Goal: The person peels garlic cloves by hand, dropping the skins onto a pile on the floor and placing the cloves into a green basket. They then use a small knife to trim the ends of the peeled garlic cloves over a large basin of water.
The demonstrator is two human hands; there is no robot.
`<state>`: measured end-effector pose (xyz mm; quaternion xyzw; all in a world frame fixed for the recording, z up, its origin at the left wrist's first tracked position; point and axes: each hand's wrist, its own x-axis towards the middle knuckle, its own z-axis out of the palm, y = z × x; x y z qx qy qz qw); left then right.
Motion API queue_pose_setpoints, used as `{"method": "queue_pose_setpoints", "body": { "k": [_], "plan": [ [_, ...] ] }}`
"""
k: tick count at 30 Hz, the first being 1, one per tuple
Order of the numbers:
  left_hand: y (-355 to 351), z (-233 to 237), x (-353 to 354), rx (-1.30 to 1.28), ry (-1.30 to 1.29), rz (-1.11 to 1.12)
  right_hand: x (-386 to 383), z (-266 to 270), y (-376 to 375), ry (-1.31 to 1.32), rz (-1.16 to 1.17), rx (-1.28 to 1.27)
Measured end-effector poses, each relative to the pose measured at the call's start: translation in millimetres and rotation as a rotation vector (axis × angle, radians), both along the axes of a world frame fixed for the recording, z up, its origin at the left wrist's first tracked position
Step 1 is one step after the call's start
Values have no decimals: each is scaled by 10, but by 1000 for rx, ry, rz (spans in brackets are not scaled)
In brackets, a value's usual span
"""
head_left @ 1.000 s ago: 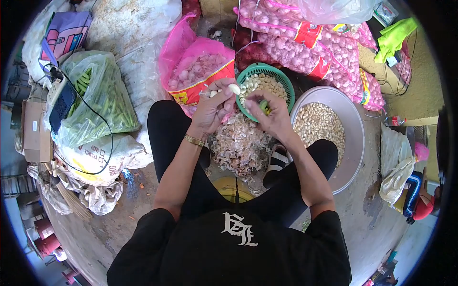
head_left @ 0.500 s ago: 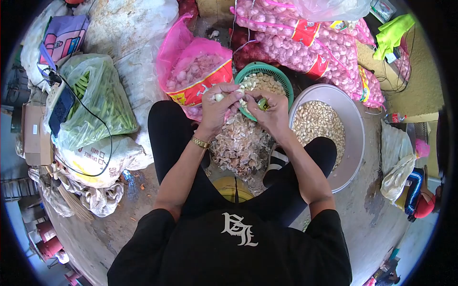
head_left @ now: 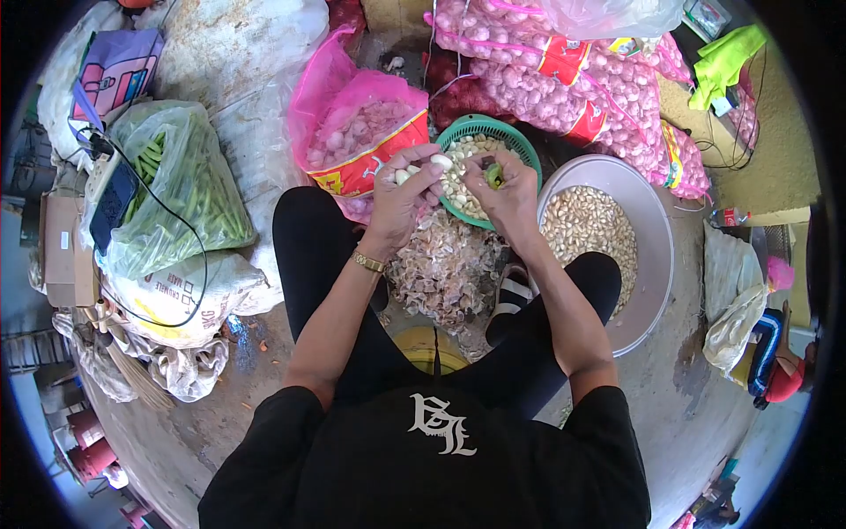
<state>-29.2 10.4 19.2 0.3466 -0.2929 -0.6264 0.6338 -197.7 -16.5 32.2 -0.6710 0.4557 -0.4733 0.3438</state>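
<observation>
1. White garlic clove (head_left: 440, 162) pinched in the fingertips of the left hand (head_left: 401, 196), right over the green basket (head_left: 483, 122).
2. Right hand (head_left: 509, 192) closed on a small green item (head_left: 493, 175), just beside the clove. Can't tell what it is tbh.
3. Skins pile (head_left: 445, 264) below, btw the knees.
4. Big bowl (head_left: 654, 282) of cloves on the right.

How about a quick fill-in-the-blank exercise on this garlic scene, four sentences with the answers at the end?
1. The left hand pinches a white ____ clove over the basket.
2. The right hand grips a small object that is ____ in colour.
3. The gold band sits on the ____ wrist.
4. The open bag beside the left hand is ____.

Missing words: garlic, green, left, pink.
</observation>
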Motion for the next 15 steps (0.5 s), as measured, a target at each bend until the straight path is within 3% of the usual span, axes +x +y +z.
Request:
{"method": "queue_pose_setpoints", "body": {
  "k": [4, 6, 10, 12, 15],
  "plan": [
    [-4, 50, 12, -18, 103, 7, -27, -23, -33, -74, 51, 56],
    [-1, 26, 26, -28, 90, -33, 4, -2, -8, -232, 96, 113],
    [6, 20, 12, -11, 95, -58, -12, 79, 1, -159, 208, 198],
    [12, 34, -4, -22, 59, -57, 6, 158, 28, -303, 246, 311],
    [18, 15, -17, -5, -1, -68, 3, 237, 52, -300, 221, 340]
  ]
}}
